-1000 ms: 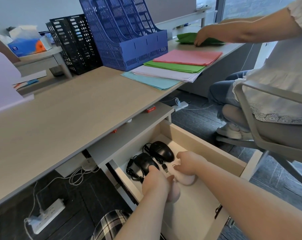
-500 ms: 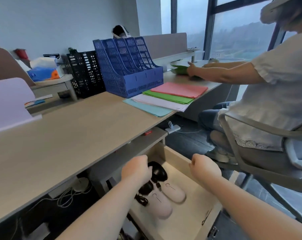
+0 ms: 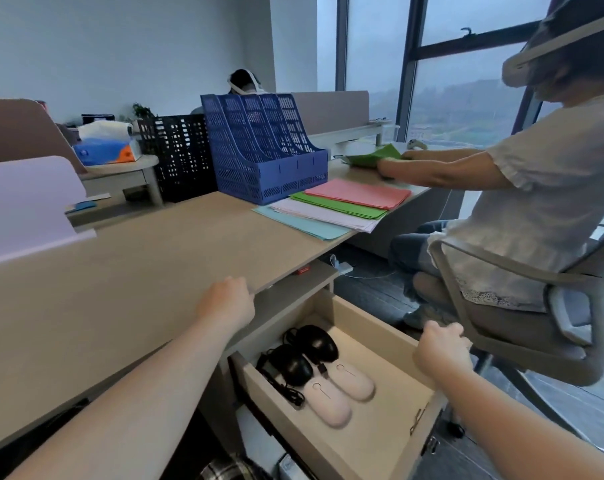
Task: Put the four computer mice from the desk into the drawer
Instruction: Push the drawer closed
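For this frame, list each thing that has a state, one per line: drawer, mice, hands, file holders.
Drawer: open, pulled out under the desk.
Two black mice: inside the drawer, cables bunched beside them.
Two pink mice: inside the drawer, side by side.
Left hand: empty, at the desk edge.
Right hand: empty, at the drawer's right wall.
Blue file holder: upright, empty.

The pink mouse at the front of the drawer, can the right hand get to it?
Probably yes. The drawer is open, nothing covers the front pink mouse, and the right hand hovers empty just beside it.
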Demonstrator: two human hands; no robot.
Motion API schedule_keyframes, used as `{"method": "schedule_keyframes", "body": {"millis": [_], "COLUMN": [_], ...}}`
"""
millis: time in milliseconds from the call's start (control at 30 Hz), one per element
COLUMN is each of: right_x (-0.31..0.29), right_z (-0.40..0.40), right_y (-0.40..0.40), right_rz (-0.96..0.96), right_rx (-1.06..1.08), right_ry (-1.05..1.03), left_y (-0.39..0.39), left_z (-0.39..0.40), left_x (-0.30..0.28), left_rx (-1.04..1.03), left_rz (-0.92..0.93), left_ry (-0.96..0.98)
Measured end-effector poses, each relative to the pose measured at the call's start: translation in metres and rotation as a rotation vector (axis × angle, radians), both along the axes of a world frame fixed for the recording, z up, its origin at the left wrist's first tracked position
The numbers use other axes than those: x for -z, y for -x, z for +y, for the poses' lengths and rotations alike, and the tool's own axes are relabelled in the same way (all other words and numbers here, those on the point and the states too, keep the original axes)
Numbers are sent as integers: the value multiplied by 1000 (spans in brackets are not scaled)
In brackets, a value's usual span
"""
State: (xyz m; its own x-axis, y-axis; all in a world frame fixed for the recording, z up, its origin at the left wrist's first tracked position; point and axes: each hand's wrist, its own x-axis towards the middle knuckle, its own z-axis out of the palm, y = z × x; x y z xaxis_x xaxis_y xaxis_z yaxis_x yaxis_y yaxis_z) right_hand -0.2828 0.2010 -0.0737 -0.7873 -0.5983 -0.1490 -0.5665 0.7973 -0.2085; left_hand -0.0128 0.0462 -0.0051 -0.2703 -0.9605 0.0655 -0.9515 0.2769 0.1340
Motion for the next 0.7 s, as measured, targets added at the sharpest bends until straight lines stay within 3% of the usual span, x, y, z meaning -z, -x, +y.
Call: {"method": "schedule_keyframes", "body": {"millis": [467,600,700], "right_x": [6,11,14], "right_z": [-44,-62,-74], "right_y": [-15,-25,-31], "right_rz": [-119,-162,-276], "right_rx": [-23,10,148], "right_ry": [31,176,373], "left_y": [-7,-11,-17], "left_z": [-33,-36,-42], "left_x": [-3,-9,-12], "left_rx": [101,159,205], "left_rz": [-16,14,40], "left_ry": [2,-46,-84]}}
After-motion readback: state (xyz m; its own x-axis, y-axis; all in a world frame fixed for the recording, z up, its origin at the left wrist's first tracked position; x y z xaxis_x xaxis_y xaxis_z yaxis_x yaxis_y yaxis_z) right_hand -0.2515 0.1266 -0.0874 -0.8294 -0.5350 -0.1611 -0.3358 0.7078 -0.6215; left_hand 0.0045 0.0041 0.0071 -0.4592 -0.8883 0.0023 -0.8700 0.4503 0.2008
